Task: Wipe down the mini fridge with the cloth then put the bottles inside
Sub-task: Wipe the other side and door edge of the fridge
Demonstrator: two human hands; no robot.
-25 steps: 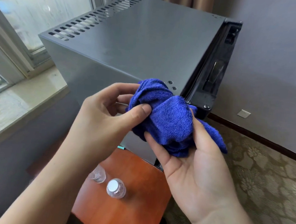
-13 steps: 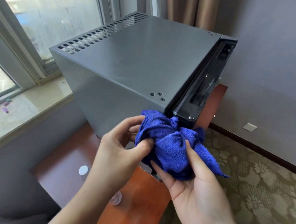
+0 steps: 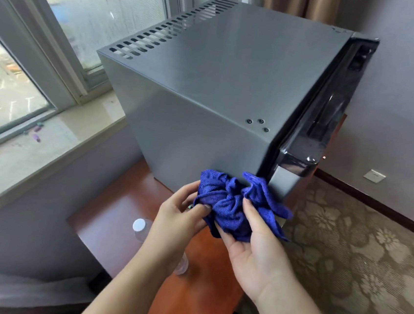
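A grey mini fridge (image 3: 208,85) stands on a low red-brown wooden table (image 3: 201,294), its black door (image 3: 325,113) facing right and closed. In front of the fridge's near lower corner I hold a bunched blue cloth (image 3: 231,208) with both hands. My left hand (image 3: 179,215) pinches its left side between thumb and fingers. My right hand (image 3: 255,249) cups it from below with the thumb pressed on top. A clear bottle with a white cap (image 3: 139,226) stands on the table left of my left wrist. A second bottle (image 3: 182,266) is mostly hidden under my left forearm.
A window (image 3: 61,26) with a stone sill (image 3: 48,145) runs along the left. A grey wall with a socket plate (image 3: 374,176) is behind the fridge on the right. Patterned carpet (image 3: 356,262) covers the floor right of the table.
My view has pulled back and up, so the fridge top shows more fully. Both hands with the cloth now sit lower against the fridge, level with its near side rather than its top edge.
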